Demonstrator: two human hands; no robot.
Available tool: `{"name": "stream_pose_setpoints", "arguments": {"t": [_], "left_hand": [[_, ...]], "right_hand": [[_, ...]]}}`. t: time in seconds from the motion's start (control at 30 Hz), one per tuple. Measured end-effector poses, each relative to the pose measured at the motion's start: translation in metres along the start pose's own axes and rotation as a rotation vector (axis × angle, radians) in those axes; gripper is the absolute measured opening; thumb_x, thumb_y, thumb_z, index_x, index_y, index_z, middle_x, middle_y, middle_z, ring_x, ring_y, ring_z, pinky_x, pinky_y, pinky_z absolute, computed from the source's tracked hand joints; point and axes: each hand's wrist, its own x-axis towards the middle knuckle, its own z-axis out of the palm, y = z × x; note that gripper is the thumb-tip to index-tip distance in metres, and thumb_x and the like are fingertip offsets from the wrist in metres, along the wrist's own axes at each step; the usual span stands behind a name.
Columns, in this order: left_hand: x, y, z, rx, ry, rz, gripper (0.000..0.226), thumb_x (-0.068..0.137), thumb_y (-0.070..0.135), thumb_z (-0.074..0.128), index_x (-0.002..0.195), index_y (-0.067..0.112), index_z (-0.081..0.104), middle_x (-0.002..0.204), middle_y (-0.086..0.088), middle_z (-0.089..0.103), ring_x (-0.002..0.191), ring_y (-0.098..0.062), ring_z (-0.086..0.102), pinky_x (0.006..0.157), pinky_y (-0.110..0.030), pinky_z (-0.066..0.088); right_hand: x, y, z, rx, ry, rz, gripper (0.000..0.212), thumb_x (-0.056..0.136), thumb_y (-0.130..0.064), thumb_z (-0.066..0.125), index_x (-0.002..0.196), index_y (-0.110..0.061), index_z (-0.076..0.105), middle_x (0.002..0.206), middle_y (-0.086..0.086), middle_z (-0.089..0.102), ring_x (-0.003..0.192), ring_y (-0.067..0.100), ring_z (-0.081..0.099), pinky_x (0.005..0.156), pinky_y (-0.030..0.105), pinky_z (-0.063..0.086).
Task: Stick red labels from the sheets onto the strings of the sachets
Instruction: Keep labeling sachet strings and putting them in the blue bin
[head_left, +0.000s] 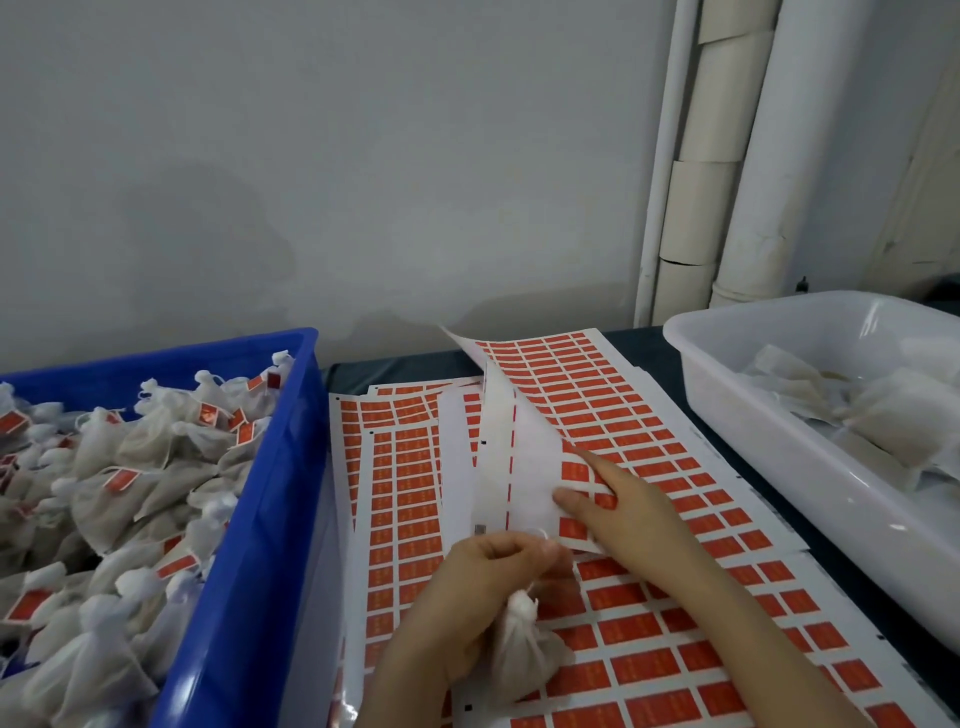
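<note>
Left hand (483, 582) grips a sachet (519, 649) hanging under it — right hand (623, 506), fingers straight, presses the label sheet (587, 395) just above.

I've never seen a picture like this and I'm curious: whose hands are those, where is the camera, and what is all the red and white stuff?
There is no machine here, just a person working with two bare hands. The one picture comes from a camera worn on the person's head. It looks forward and down, so you see the hands as the person does.

On the table lie white sheets covered in little red labels. The left hand holds a small white sachet by its tied top. The right hand has a finger and thumb on a curled-up sheet. I cannot tell whether it pinches a label.

The blue crate on the left is full of labelled sachets. The white tub on the right holds pale bags with no red showing.
</note>
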Motion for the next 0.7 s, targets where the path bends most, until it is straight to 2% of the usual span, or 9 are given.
{"name": "stream_pose_setpoints", "arguments": {"t": [0.03, 0.1, 0.17, 0.23, 0.33, 0.43, 0.53, 0.6, 0.7], "left_hand": [[0.000, -0.001, 0.001, 0.004, 0.003, -0.003, 0.018, 0.085, 0.033, 0.063, 0.083, 0.022, 0.078, 0.092, 0.005, 0.075, 0.087, -0.008, 0.070, 0.072, -0.020, 0.055], [0.001, -0.001, 0.002, -0.020, 0.063, 0.020, 0.016, 0.084, 0.032, 0.065, 0.081, 0.024, 0.078, 0.090, 0.006, 0.075, 0.082, -0.005, 0.070, 0.064, -0.016, 0.054], [0.003, -0.002, 0.007, -0.032, 0.159, 0.055, 0.016, 0.083, 0.033, 0.065, 0.078, 0.024, 0.078, 0.085, 0.009, 0.074, 0.078, -0.003, 0.069, 0.057, -0.012, 0.051], [0.005, -0.003, 0.013, -0.022, 0.245, 0.076, 0.017, 0.083, 0.036, 0.066, 0.077, 0.024, 0.077, 0.082, 0.011, 0.074, 0.079, -0.007, 0.070, 0.060, -0.015, 0.052], [0.006, -0.003, 0.020, -0.086, 0.272, 0.058, 0.017, 0.084, 0.032, 0.065, 0.080, 0.020, 0.076, 0.080, 0.003, 0.075, 0.079, -0.014, 0.072, 0.067, -0.023, 0.057], [0.006, -0.003, 0.020, -0.178, 0.330, 0.033, 0.012, 0.083, 0.023, 0.067, 0.085, 0.013, 0.073, 0.077, -0.002, 0.075, 0.072, -0.016, 0.073, 0.060, -0.024, 0.058], [0.005, -0.003, 0.020, -0.216, 0.331, 0.036, 0.014, 0.082, 0.020, 0.067, 0.091, 0.011, 0.072, 0.076, -0.004, 0.075, 0.065, -0.015, 0.072, 0.053, -0.020, 0.054], [0.005, -0.003, 0.021, -0.201, 0.307, 0.037, 0.015, 0.083, 0.020, 0.066, 0.095, 0.012, 0.071, 0.074, -0.004, 0.074, 0.057, -0.012, 0.068, 0.051, -0.018, 0.052], [0.005, -0.003, 0.022, -0.175, 0.249, 0.038, 0.010, 0.082, 0.019, 0.067, 0.090, 0.015, 0.070, 0.071, -0.003, 0.073, 0.052, -0.009, 0.063, 0.049, -0.018, 0.050]], "right_hand": [[0.000, -0.001, -0.002, 0.029, 0.003, 0.008, 0.063, 0.081, -0.059, 0.050, 0.138, -0.039, 0.032, 0.137, -0.009, 0.048, 0.119, 0.016, 0.052, 0.096, 0.035, 0.048], [-0.001, -0.003, -0.008, 0.065, 0.007, 0.024, 0.067, 0.078, -0.062, 0.047, 0.138, -0.037, 0.032, 0.137, -0.007, 0.048, 0.118, 0.017, 0.053, 0.094, 0.036, 0.049], [-0.003, -0.006, -0.012, 0.102, 0.015, 0.034, 0.075, 0.070, -0.067, 0.042, 0.138, -0.036, 0.032, 0.136, -0.008, 0.049, 0.117, 0.017, 0.054, 0.088, 0.031, 0.049], [-0.004, -0.007, -0.013, 0.136, 0.028, 0.043, 0.075, 0.069, -0.066, 0.043, 0.138, -0.037, 0.032, 0.135, -0.008, 0.049, 0.114, 0.016, 0.056, 0.077, 0.021, 0.050], [-0.005, -0.008, -0.013, 0.172, 0.048, 0.049, 0.067, 0.074, -0.061, 0.047, 0.136, -0.038, 0.033, 0.133, -0.009, 0.050, 0.112, 0.015, 0.057, 0.061, 0.007, 0.040], [-0.007, -0.010, -0.015, 0.227, 0.068, 0.059, 0.075, 0.066, -0.066, 0.042, 0.135, -0.037, 0.035, 0.132, -0.009, 0.051, 0.112, 0.015, 0.058, 0.064, 0.011, 0.044], [-0.008, -0.011, -0.015, 0.241, 0.081, 0.046, 0.074, 0.065, -0.066, 0.040, 0.133, -0.038, 0.035, 0.130, -0.010, 0.052, 0.108, 0.013, 0.059, 0.051, 0.003, 0.039], [-0.009, -0.012, -0.013, 0.215, 0.078, 0.030, 0.075, 0.065, -0.066, 0.039, 0.134, -0.038, 0.034, 0.132, -0.010, 0.050, 0.112, 0.014, 0.056, 0.057, 0.005, 0.041], [-0.011, -0.015, -0.011, 0.146, 0.089, 0.018, 0.079, 0.065, -0.067, 0.037, 0.137, -0.036, 0.032, 0.137, -0.008, 0.047, 0.120, 0.018, 0.051, 0.085, 0.025, 0.048]]}}
